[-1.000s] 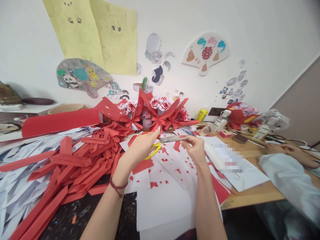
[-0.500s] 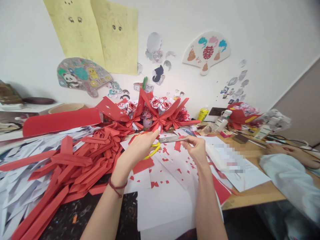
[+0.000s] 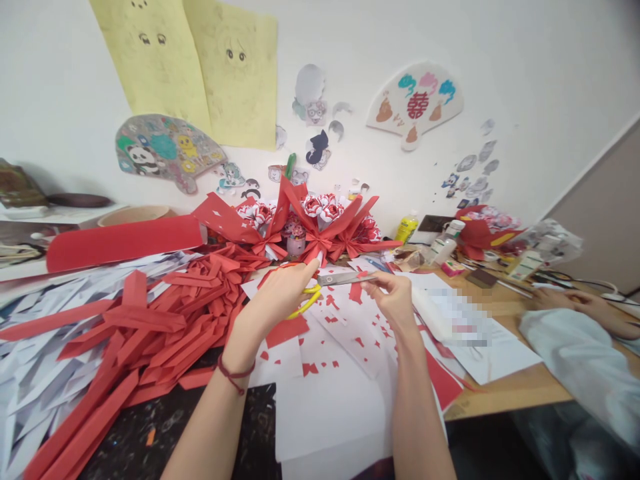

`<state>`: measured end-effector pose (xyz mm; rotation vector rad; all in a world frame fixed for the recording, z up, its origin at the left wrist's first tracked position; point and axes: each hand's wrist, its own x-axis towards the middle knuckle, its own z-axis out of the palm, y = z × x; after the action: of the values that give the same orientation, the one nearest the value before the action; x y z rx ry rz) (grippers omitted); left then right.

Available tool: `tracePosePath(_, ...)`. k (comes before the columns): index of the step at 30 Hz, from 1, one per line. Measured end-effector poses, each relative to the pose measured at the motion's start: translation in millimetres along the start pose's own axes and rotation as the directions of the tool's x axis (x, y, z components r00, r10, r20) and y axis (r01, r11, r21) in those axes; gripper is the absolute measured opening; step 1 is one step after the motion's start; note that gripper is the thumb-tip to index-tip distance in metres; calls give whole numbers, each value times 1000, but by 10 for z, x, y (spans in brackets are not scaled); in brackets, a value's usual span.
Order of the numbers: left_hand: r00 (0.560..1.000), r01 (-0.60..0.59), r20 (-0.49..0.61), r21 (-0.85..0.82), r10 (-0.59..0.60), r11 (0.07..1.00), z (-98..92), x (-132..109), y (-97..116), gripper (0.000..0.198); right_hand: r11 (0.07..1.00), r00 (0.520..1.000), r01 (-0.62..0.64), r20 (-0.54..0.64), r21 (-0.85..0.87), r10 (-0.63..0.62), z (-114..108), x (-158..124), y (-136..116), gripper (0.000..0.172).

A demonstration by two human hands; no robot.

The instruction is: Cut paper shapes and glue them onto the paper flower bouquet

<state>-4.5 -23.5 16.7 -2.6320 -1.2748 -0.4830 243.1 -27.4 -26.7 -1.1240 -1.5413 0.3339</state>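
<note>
My left hand (image 3: 287, 293) is closed on scissors (image 3: 343, 278) with yellow handles, their grey blades pointing to the right. At the tips of the blades, my right hand (image 3: 393, 292) pinches a small red piece of paper (image 3: 367, 276), mostly covered by the fingers. Both hands hover over white paper sheets (image 3: 335, 407) strewn with little red paper scraps (image 3: 311, 368). A flat red paper piece (image 3: 287, 331) lies below the scissors.
On the left are piles of folded red strips (image 3: 165, 327) and white strips (image 3: 40, 373), with a red roll (image 3: 125, 241) behind. Red-wrapped paper bouquets (image 3: 320, 233) stand at the wall. To the right are bottles (image 3: 447, 241), a printed sheet (image 3: 495, 360) and another person's sleeve (image 3: 575, 347).
Almost nothing differs: both hands, the scissors and the red piece stay in the same place. The view has shifted very slightly.
</note>
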Motion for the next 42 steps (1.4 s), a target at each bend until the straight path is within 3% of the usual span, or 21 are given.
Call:
tracePosePath(14,999,45,11,-197,-44,979,108,85,48,17,970,998,-66,-3,234,69,96,13,-71,20)
tracePosePath(19,999,42,5,-247,-42,968,87,76,62,16,951,993,-117,62,287,103,38,1,-151,22)
tracePosePath(23,998,53,-13,-266,-58,962,69,78,57,16,955,997,-71,49,288,59,-20,4,-176,23)
tracePosePath(30,998,45,-31,-318,-57,947,73,78,54,21,940,994,-39,-79,340,70,-8,8,-118,18)
tracePosePath(42,998,57,-12,-340,-65,939,41,103,139,22,933,997,-33,-52,359,55,18,3,-180,13)
